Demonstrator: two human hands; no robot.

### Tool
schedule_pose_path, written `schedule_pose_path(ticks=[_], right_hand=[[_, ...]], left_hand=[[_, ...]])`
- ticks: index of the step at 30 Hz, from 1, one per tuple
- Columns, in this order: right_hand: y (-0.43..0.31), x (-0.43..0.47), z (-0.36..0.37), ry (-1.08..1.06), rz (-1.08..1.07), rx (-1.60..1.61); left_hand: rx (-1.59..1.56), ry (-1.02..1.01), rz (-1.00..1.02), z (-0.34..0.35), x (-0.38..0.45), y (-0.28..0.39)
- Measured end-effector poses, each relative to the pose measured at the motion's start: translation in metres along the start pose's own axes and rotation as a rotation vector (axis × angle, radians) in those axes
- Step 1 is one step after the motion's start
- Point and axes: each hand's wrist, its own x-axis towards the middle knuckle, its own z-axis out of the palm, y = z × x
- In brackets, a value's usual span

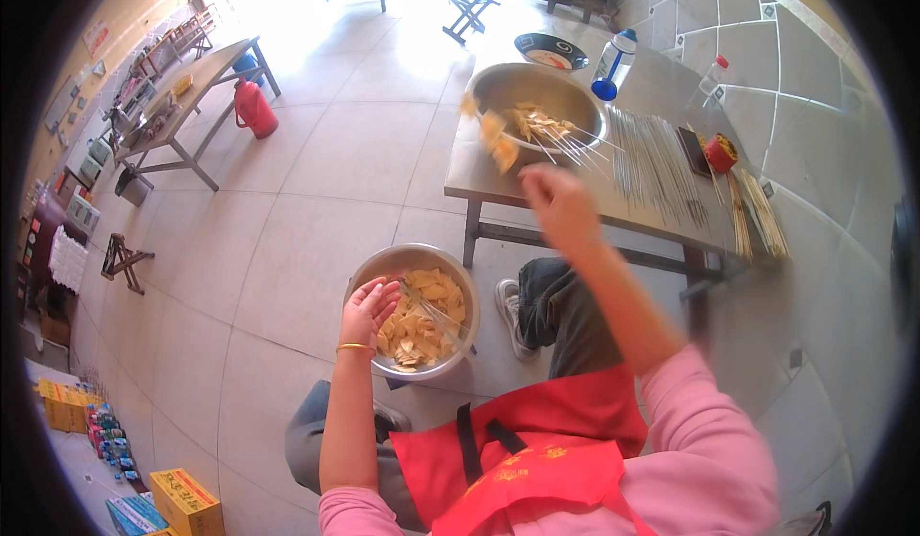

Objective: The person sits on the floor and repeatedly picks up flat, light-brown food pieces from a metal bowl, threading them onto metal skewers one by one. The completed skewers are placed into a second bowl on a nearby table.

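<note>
My right hand (564,209), blurred by motion, is raised at the table's near edge. Its fingers are closed at the end of a skewer of pale yellow slices (497,141), which overlaps the rim of a large metal basin (593,98). Inside that basin lie more loaded slices (535,119), their thin skewers sticking out over the rim. My left hand (370,310) hovers over the left side of a metal bowl (471,313) full of loose slices (424,327). Thin skewers (435,310) cross this bowl near my left fingertips; whether the fingers grip them is unclear.
On the metal table (496,184) lie many metal skewers (650,162), bamboo sticks (762,213), a red container (721,153), a blue-capped bottle (614,65) and a patterned bowl (552,51). A red thermos (255,111), a folding stool (123,263) and cardboard boxes (187,500) stand leftward.
</note>
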Motion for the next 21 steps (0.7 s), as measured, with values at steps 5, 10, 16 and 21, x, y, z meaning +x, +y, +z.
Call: schedule_pose_path(ticks=[5, 10, 16, 21], right_hand=[[0.056, 0.091, -0.028, -0.14, 0.05, -0.609], [0.062, 0.087, -0.041, -0.077, -0.233, -0.818], [-0.012, -0.039, 0.041, -0.322, -0.15, -0.082], [0.024, -0.149, 0.126, -0.679, -0.046, -0.044]], left_hand=[[0.03, 0.012, 0.008, -0.012, 0.004, -0.003], [0.023, 0.027, 0.005, -0.003, 0.004, 0.004], [0.21, 0.174, 0.074, -0.028, 0.012, -0.002], [1.214, 0.276, 0.313, -0.041, 0.024, -0.042]])
